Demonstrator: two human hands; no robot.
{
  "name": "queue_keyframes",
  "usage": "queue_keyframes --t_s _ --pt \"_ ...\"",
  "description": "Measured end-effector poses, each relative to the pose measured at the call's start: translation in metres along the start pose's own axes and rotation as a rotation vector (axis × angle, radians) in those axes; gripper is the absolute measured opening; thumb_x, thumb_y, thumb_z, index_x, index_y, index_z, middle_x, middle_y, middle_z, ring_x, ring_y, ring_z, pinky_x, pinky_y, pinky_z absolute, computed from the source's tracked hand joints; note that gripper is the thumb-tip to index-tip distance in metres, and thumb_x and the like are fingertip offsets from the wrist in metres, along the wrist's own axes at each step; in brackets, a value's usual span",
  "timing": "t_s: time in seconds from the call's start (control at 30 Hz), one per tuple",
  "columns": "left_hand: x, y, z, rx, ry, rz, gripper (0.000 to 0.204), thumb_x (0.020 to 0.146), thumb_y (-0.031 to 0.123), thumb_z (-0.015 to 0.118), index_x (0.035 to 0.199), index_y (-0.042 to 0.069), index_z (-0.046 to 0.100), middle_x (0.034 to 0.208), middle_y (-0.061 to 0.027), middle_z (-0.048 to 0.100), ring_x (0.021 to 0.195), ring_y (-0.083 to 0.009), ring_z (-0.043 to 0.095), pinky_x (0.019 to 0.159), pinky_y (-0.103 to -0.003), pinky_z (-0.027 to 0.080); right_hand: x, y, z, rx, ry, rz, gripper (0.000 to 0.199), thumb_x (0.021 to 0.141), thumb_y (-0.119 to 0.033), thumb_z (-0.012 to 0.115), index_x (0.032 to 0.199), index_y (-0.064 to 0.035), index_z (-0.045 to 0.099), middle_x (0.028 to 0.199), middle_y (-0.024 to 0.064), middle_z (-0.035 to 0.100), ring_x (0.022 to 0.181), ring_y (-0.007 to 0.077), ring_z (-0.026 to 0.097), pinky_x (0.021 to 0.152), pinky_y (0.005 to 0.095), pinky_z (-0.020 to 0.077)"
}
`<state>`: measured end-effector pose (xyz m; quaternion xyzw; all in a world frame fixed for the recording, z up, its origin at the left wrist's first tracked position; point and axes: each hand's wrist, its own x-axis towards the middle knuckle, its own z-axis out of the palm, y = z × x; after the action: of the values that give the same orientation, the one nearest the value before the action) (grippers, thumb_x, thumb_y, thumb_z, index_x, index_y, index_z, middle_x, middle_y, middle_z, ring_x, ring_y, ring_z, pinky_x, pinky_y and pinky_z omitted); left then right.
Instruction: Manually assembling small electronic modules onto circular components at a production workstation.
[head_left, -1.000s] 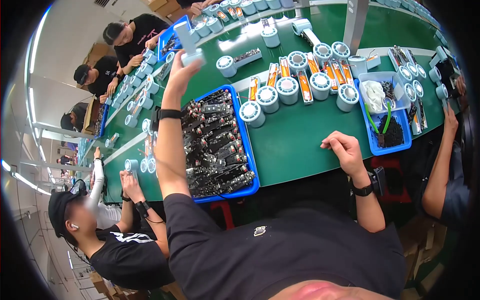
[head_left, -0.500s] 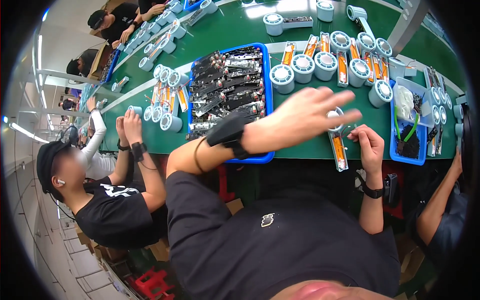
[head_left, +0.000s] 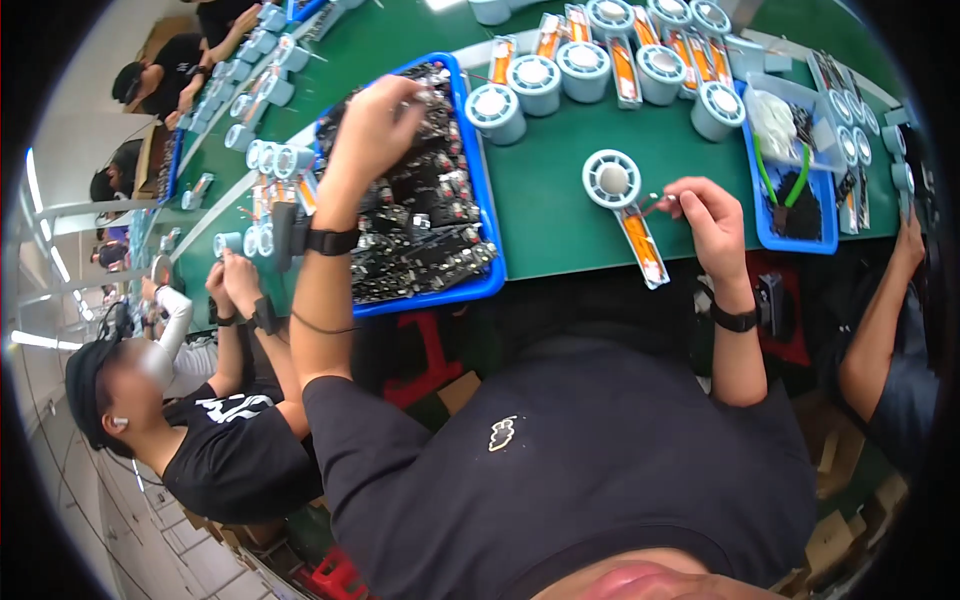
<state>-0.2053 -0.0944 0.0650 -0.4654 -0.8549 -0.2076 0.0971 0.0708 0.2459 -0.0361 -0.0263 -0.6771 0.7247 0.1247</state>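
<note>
My left hand [head_left: 377, 130] reaches into a blue tray [head_left: 487, 281] heaped with several small black circuit boards; its fingers curl down onto the pile, and whether they grip a board is hidden. My right hand [head_left: 706, 213] rests on the green table [head_left: 560, 205], pinching the thin wires that lead from a pale blue handheld fan part [head_left: 622, 200] with a round head and an orange strip in its open handle. The fan part lies flat just left of that hand.
A row of more pale blue fan parts [head_left: 560, 75] lies along the table's far side. A second blue tray [head_left: 800, 175] with white and green bits sits right. One co-worker [head_left: 200, 420] sits at my left, another's arm [head_left: 880, 320] at my right.
My left hand has swung from in front of me back over the blue tray of boards. One fan part now lies flat on the table by my right hand.
</note>
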Motion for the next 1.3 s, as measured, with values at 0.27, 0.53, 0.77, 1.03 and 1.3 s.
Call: queue_keyframes --t_s 0.27,0.53,0.77,1.03,1.3 --pt "-0.032 0.137 -0.004 -0.310 0.223 -0.047 0.034 0.094 -0.008 0.058 0.126 0.000 0.067 0.096 -0.0155 0.070 0.077 -0.0264 0.068 0.071 -0.036 0.055 -0.018 -0.049 0.018 -0.360 -0.054 -0.250 0.027 0.089 0.007 0.068 0.115 -0.0004 0.071 0.126 0.0107 0.063 0.083 0.0164 0.060 0.073 0.0290 0.0500" --pt "-0.073 0.222 0.101 -1.168 -0.053 -0.486 0.036 0.107 0.005 0.050 0.142 0.001 0.056 0.108 -0.0083 0.067 0.073 -0.0110 0.062 0.065 -0.026 0.051 -0.008 -0.032 0.037 -0.600 -0.128 -0.406 0.023 0.081 0.009 0.079 0.101 -0.0009 0.076 0.116 0.0142 0.070 0.082 0.0193 0.069 0.066 0.0269 0.0533" --pt "-0.081 0.217 0.120 -1.616 0.076 -0.494 0.038 0.109 0.012 0.052 0.144 -0.002 0.049 0.120 -0.0105 0.062 0.086 -0.0143 0.065 0.071 -0.028 0.055 0.001 -0.029 0.058 -0.315 -0.085 -0.269 0.018 0.084 0.009 0.077 0.101 0.0026 0.075 0.098 0.0132 0.075 0.085 0.0205 0.075 0.070 0.0272 0.0576" --pt "-0.081 0.221 0.116 -1.633 0.149 -0.533 0.037 0.103 0.002 0.059 0.139 -0.001 0.052 0.119 -0.0086 0.056 0.090 -0.0161 0.071 0.078 -0.029 0.062 0.003 -0.031 0.068 -0.489 -0.054 -0.411 0.015 0.084 0.009 0.077 0.098 0.0031 0.075 0.093 0.0119 0.075 0.080 0.0194 0.075 0.064 0.0265 0.0563" --pt "-0.085 0.217 0.122 -1.397 0.076 -0.494 0.035 0.104 0.002 0.059 0.138 -0.003 0.051 0.122 -0.0137 0.061 0.090 -0.0188 0.071 0.078 -0.032 0.063 -0.001 -0.040 0.069 -0.735 -0.054 -0.425 0.015 0.081 0.004 0.079 0.095 0.0002 0.075 0.088 0.0092 0.073 0.067 0.0166 0.069 0.055 0.0280 0.0510"
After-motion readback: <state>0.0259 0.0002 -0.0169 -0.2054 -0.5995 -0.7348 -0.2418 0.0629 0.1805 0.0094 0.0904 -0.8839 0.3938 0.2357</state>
